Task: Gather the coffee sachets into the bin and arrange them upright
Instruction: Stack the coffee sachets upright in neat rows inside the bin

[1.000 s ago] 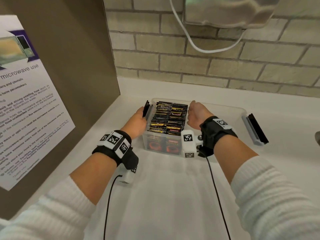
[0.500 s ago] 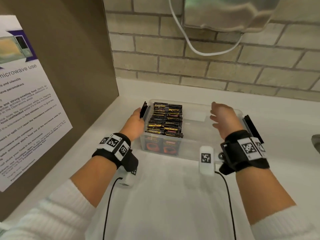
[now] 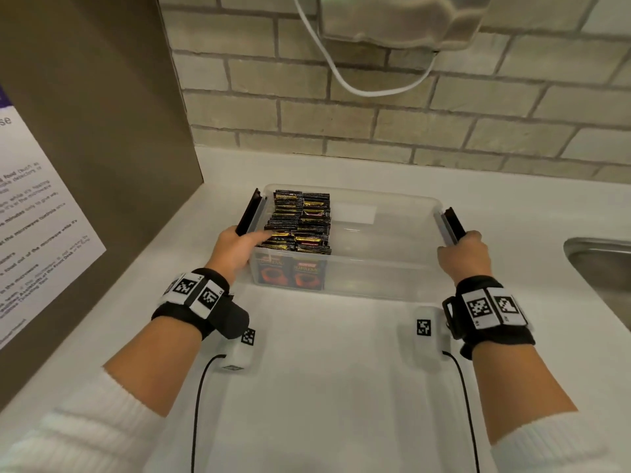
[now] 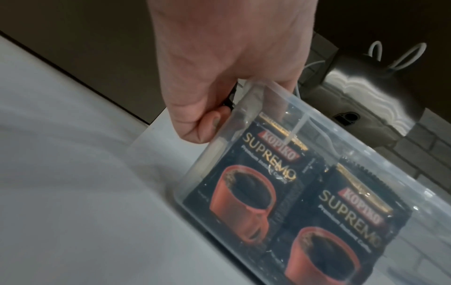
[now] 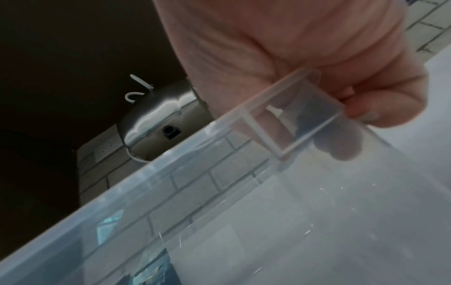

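A clear plastic bin (image 3: 375, 278) stands on the white counter. Black and gold coffee sachets (image 3: 300, 221) stand upright in two rows in its left part; the front ones (image 4: 256, 192) show a red cup through the wall. The bin's right part holds nothing. My left hand (image 3: 235, 249) grips the bin's left rim (image 4: 246, 92) near the front corner, thumb over the edge and fingers curled outside. My right hand (image 3: 466, 256) grips the right rim (image 5: 292, 115) by the black latch (image 3: 454, 223), fingers wrapped around the edge.
A brown panel with a printed microwave notice (image 3: 37, 240) walls off the left. A brick wall (image 3: 409, 131) runs behind, with a metal dispenser (image 3: 403, 18) and white cable above. A steel sink (image 3: 601, 268) lies at the right edge.
My right hand left the sachets in the bin, swung right and took hold of the right rim. My left hand stayed at the left rim. The view moved closer.
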A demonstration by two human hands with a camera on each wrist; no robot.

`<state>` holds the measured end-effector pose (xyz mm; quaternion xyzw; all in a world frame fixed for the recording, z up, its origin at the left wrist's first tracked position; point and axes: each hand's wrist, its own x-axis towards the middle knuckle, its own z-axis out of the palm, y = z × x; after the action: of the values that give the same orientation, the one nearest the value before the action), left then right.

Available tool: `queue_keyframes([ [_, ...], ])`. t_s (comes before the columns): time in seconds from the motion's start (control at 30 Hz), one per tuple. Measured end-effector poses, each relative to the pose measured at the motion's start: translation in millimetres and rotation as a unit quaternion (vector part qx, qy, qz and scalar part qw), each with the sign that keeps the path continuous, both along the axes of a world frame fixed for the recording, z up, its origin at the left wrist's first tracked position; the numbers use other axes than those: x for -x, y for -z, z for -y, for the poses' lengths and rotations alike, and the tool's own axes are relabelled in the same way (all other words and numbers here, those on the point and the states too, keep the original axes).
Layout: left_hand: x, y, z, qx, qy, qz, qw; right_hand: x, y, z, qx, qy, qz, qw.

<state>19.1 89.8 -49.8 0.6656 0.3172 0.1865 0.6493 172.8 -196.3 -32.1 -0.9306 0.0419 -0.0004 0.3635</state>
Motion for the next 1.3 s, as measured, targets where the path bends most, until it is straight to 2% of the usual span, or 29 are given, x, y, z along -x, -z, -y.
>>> queue_keyframes([
  [0.17,-0.9,-11.2,-21.2,0.02,-0.045,0.005,0.999,-6.4,-13.3,-25.1,-0.048,-0.029,0.048,0.997],
  [0.3,0.2,-28.7,-55.2,0.038,-0.136,0.056,0.988,-15.7,-25.2,-74.9,-0.102,-0.061,0.057,0.991],
  [0.37,0.3,-36.3,-72.6,0.044,-0.135,0.07,0.987,-19.6,-26.1,-102.0,-0.117,-0.071,0.056,0.989],
  [0.43,-0.8,-40.0,-89.0,0.084,-0.137,0.085,0.983,-24.4,-24.3,-127.2,-0.13,-0.073,0.062,0.987],
  [0.53,-2.6,-39.2,-107.9,0.114,-0.16,0.101,0.975,-30.8,-18.9,-159.5,-0.136,-0.072,0.06,0.986],
  [0.7,-12.7,-23.9,-131.9,0.091,-0.231,0.119,0.961,-41.7,-2.5,-196.2,-0.123,-0.083,0.041,0.988],
  [0.87,-32.1,-11.3,-158.0,0.051,-0.267,0.1,0.957,-50.8,12.0,-217.9,-0.135,-0.084,0.014,0.987],
  [1.07,-38.1,-2.4,-164.2,0.01,-0.311,0.087,0.946,-48.9,18.0,-226.4,-0.164,-0.083,0.004,0.983],
  [1.17,-36.7,-0.6,-160.6,0.017,-0.349,0.098,0.932,-47.1,14.1,-227.2,-0.163,-0.104,-0.002,0.981],
  [1.3,-29.7,-3.5,-157.2,0.029,-0.338,0.126,0.932,-47.5,13.9,-221.7,-0.181,-0.143,-0.004,0.973],
])
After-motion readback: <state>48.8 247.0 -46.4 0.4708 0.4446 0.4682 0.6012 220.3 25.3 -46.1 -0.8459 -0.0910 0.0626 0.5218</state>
